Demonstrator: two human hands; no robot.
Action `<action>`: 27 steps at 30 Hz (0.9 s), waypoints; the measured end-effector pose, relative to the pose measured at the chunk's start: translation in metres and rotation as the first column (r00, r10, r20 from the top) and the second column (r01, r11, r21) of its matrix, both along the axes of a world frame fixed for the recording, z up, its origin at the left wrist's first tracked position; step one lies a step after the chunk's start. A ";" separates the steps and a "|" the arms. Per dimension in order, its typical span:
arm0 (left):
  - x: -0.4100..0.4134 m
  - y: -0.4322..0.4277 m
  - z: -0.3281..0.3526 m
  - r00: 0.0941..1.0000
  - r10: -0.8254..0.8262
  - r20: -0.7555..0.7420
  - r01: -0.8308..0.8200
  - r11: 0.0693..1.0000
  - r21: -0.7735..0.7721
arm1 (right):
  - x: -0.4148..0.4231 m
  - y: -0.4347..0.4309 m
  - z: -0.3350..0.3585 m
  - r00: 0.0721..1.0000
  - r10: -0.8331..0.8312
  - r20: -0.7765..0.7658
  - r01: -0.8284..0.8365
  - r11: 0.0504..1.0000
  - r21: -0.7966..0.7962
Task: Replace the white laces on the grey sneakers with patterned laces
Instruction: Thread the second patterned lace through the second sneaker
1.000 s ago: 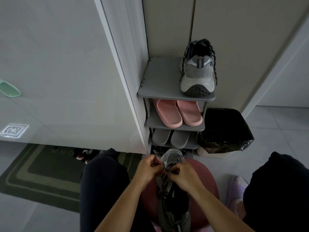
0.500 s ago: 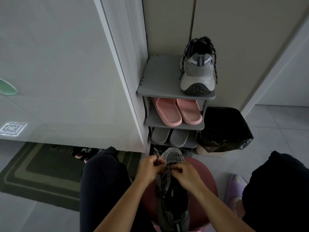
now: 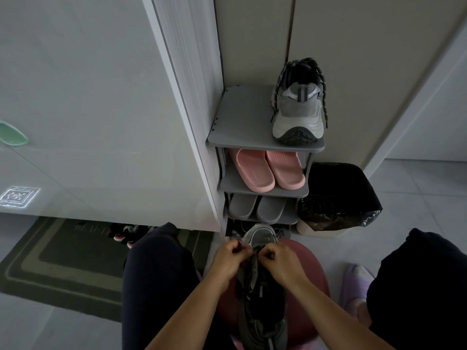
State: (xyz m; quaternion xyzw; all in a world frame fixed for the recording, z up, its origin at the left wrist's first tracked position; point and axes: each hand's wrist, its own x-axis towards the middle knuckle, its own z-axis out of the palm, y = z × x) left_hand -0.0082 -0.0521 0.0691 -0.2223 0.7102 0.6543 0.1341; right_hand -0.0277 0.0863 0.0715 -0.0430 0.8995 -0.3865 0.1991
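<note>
Sneaker (image 3: 261, 236) flat on stool (image 3: 314, 271) at six o'clock, toe toward twelve, likely for easy reach; left hand (image 3: 231, 258) and right hand (image 3: 283, 260) curled tight, pinching patterned lace (image 3: 254, 263) near toe eyelets.

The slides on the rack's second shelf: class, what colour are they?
Pink. The ridged pink slides show clearly in the head view.
</note>
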 end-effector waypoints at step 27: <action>-0.008 0.018 0.000 0.989 -0.042 -0.145 0.063 0.987 0.147 | 0.009 0.015 0.014 0.698 -0.455 0.553 0.713 0.366 -0.599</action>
